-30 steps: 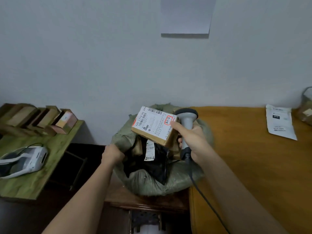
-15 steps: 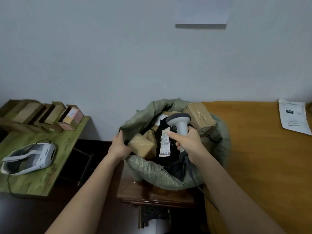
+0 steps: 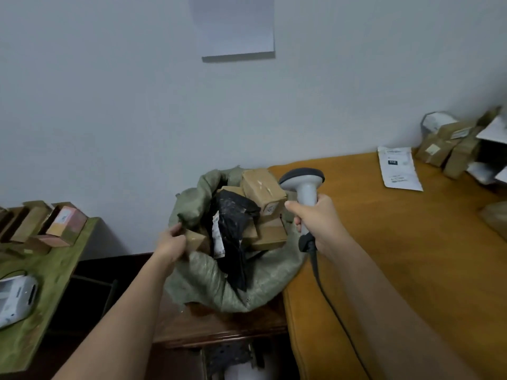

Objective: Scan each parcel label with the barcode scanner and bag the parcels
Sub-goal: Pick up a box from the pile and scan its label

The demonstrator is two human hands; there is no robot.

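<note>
Green woven sack (image 3: 219,286) in the middle, mouth open, stuffed with parcels. Left hand (image 3: 171,244) at the sack's left rim, fingers curled over the edge of the fabric and gripping it, right beside a small brown parcel (image 3: 196,239) tucked just inside. Right hand (image 3: 319,223) to the right of the sack, wrapped round the handle of the barcode scanner (image 3: 304,192), held upright with its dark head on top and its cable (image 3: 329,300) trailing down toward the near edge. Hands apart, one on either side of the sack's mouth.

Inside the sack: a black poly mailer (image 3: 233,231) with a white label (image 3: 218,237) along its left side, standing in the centre between the two hands; a brown carton (image 3: 263,190) lying tilted at the far right of the opening, just left of the scanner head; more brown boxes (image 3: 270,234) beneath it (count unclear).

Orange table (image 3: 397,256) on the right, carrying a white mailer (image 3: 399,168) at its far side, well apart from the right hand, and a heap of brown parcels (image 3: 452,149) at the far right corner. Green table (image 3: 49,270) on the left with a row of small cartons (image 3: 65,223) and a white device (image 3: 16,297) at the near left. White sheet (image 3: 236,26) on the wall above.
</note>
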